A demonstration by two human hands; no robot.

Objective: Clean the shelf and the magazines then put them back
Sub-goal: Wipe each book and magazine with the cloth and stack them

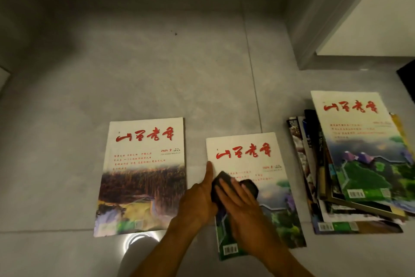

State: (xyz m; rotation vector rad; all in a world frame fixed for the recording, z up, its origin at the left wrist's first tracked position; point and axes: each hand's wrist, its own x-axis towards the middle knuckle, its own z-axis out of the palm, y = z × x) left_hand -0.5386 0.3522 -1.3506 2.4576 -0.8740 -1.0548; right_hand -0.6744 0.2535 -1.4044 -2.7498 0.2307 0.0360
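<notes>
Magazines all over the grey tiled floor (157,63), same red brush-script title on three covers, too stylised for me to read. The left magazine (143,175) says "2025 9" over a reed-marsh picture; the middle magazine (251,157) shows "2025" and a digit I can't make out. Right hand (244,207) lies flat, fingers straight, pressing a dark cloth (249,186) onto the middle cover. Left hand (198,198) sits at that cover's left edge, forefinger straight and pressing on it, the other fingers hidden so can't tell about them. A messy stack of magazines (359,164) lies to the right, barcodes showing, near a pale cabinet corner (336,18). A ring of light reflection (139,239) glares off the tile below the left magazine.
</notes>
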